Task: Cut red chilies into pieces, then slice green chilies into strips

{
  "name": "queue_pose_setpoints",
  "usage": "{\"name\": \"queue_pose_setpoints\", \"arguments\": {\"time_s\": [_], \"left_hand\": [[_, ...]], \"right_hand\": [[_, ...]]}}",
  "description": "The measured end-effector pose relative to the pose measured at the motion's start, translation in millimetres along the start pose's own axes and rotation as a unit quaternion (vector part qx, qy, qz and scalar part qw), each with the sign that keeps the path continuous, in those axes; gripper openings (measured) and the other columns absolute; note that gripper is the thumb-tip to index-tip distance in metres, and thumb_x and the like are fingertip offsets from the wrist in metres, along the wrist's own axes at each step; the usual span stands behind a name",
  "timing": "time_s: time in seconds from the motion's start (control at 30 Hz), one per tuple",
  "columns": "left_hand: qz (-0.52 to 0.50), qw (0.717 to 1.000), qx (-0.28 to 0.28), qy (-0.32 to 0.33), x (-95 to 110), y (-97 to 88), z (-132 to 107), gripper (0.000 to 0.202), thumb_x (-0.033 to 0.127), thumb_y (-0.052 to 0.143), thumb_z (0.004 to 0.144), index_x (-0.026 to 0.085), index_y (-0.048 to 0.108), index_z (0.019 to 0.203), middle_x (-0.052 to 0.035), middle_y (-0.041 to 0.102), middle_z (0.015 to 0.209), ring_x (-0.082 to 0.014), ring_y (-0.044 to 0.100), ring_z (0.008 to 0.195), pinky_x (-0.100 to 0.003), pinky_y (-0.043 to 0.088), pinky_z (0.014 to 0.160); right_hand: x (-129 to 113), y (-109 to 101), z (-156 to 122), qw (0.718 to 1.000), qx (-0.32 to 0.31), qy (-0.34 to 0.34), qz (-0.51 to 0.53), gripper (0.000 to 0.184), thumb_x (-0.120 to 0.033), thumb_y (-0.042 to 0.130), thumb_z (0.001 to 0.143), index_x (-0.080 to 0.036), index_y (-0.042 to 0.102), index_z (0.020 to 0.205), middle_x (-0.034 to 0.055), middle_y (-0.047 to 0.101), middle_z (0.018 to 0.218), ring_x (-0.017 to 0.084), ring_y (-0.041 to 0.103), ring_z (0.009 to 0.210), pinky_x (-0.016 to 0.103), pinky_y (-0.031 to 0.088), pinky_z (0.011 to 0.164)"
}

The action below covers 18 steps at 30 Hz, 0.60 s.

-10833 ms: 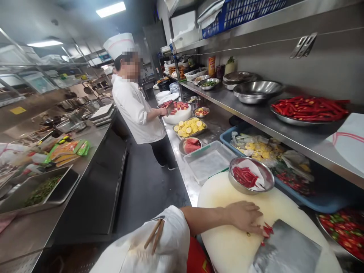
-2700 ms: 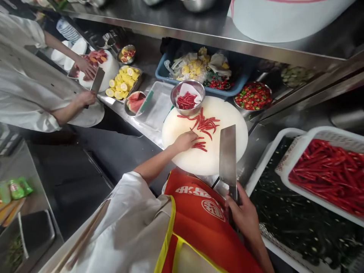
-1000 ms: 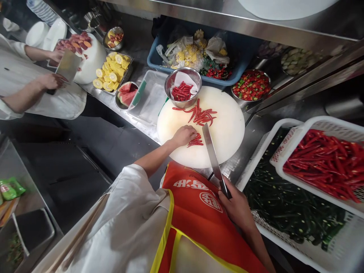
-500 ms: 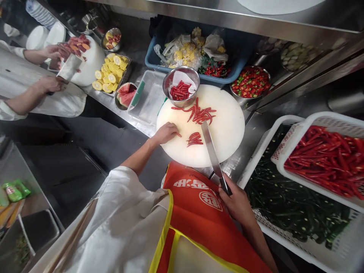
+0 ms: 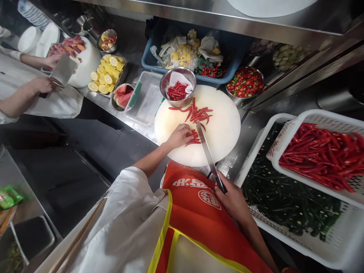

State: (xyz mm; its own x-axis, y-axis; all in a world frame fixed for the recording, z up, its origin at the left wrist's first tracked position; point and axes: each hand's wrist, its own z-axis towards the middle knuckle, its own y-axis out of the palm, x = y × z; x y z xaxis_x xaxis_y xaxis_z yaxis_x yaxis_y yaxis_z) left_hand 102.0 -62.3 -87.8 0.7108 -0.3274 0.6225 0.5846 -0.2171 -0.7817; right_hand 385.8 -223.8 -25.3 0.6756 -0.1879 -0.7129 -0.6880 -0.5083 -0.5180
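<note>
My left hand [image 5: 180, 136] is at a small bunch of red chilies [image 5: 194, 138] on the round white cutting board [image 5: 224, 138]. Its fingers are curled onto the left end of the bunch, and the fingertips partly hide it. My right hand [image 5: 229, 195] is closed around the black handle of a kitchen knife [image 5: 207, 151]. The blade lies slanted over the board, just right of the bunch, its tip near a loose pile of long red chilies [image 5: 196, 113]. Behind that pile, a steel bowl [image 5: 165, 91] holds cut red chili pieces on white lining.
Right of the board, a white basket of red chilies [image 5: 315, 155] rests on a larger basket of dark green peppers [image 5: 290, 201]. Behind stand a blue bin [image 5: 227, 79] and a bowl of chopped peppers [image 5: 245, 82]. At left, a co-worker's hand [image 5: 44, 85] grips a cleaver [image 5: 64, 70].
My left hand has moved right across the board, from its left edge to the chili bunch. The knife stays beside the bunch in my right hand. The view has shifted slightly.
</note>
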Motion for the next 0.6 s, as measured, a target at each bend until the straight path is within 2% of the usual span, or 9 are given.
{"name": "queue_pose_setpoints", "arguments": {"time_s": [0.07, 0.13, 0.23, 0.4, 0.5, 0.6], "left_hand": [[-0.015, 0.998, -0.024, 0.056, -1.6, 5.6, -3.5, 0.017, 0.035, 0.068, 0.085, 0.018, 0.067, 0.087, -0.0081, 0.061, 0.105, -0.0204, 0.055, 0.106, -0.035, 0.046, 0.098], [-0.017, 0.996, -0.035, 0.085, -2.5, 11.2, -6.4, 0.017, 0.036, 0.067, 0.087, 0.018, 0.067, 0.087, -0.0081, 0.061, 0.104, -0.0207, 0.054, 0.105, -0.037, 0.045, 0.098], [-0.008, 0.995, -0.02, 0.094, -4.4, 15.0, -13.5, 0.02, 0.037, 0.06, 0.091, 0.019, 0.067, 0.091, -0.0088, 0.061, 0.104, -0.0208, 0.053, 0.106, -0.039, 0.044, 0.098], [0.017, 0.995, -0.005, 0.099, -11.4, 10.4, -32.2, 0.025, 0.04, 0.053, 0.095, 0.018, 0.066, 0.096, -0.0099, 0.063, 0.104, -0.0212, 0.055, 0.103, -0.04, 0.045, 0.097], [0.023, 0.994, -0.006, 0.105, -13.6, 7.7, -37.9, 0.027, 0.04, 0.051, 0.096, 0.017, 0.065, 0.098, -0.0106, 0.064, 0.105, -0.0212, 0.056, 0.102, -0.041, 0.046, 0.096], [0.02, 0.994, -0.001, 0.108, -13.2, 6.8, -38.0, 0.027, 0.039, 0.049, 0.097, 0.017, 0.065, 0.099, -0.0111, 0.064, 0.105, -0.0216, 0.057, 0.104, -0.041, 0.047, 0.096]], "right_hand": [[-2.8, 0.4, 1.6, 1.0, -0.004, -0.01, -0.008, 0.058, -0.033, 0.046, 0.088, -0.02, 0.05, 0.144, 0.0076, 0.069, 0.121, 0.022, 0.065, 0.108, 0.034, 0.05, 0.096], [-4.7, 0.5, 3.5, 1.0, -0.005, -0.019, -0.016, 0.058, -0.031, 0.047, 0.087, -0.022, 0.049, 0.144, 0.0072, 0.068, 0.123, 0.023, 0.065, 0.109, 0.035, 0.051, 0.095], [-5.4, -0.3, 7.5, 0.999, -0.009, -0.033, -0.022, 0.059, -0.028, 0.048, 0.085, -0.022, 0.05, 0.144, 0.0069, 0.07, 0.119, 0.023, 0.066, 0.105, 0.034, 0.052, 0.092], [-10.7, -6.2, 22.0, 0.996, -0.05, -0.065, -0.032, 0.057, -0.027, 0.045, 0.087, -0.018, 0.049, 0.143, 0.0078, 0.072, 0.111, 0.022, 0.067, 0.098, 0.032, 0.051, 0.087], [-18.8, -13.3, 32.6, 0.993, -0.077, -0.035, -0.081, 0.055, -0.024, 0.044, 0.086, -0.014, 0.05, 0.14, 0.0093, 0.074, 0.103, 0.024, 0.069, 0.092, 0.032, 0.05, 0.082], [-25.5, -19.4, 36.5, 0.989, -0.076, -0.018, -0.126, 0.046, -0.028, 0.042, 0.09, -0.015, 0.054, 0.133, 0.01, 0.075, 0.098, 0.026, 0.07, 0.09, 0.032, 0.048, 0.078]]}}
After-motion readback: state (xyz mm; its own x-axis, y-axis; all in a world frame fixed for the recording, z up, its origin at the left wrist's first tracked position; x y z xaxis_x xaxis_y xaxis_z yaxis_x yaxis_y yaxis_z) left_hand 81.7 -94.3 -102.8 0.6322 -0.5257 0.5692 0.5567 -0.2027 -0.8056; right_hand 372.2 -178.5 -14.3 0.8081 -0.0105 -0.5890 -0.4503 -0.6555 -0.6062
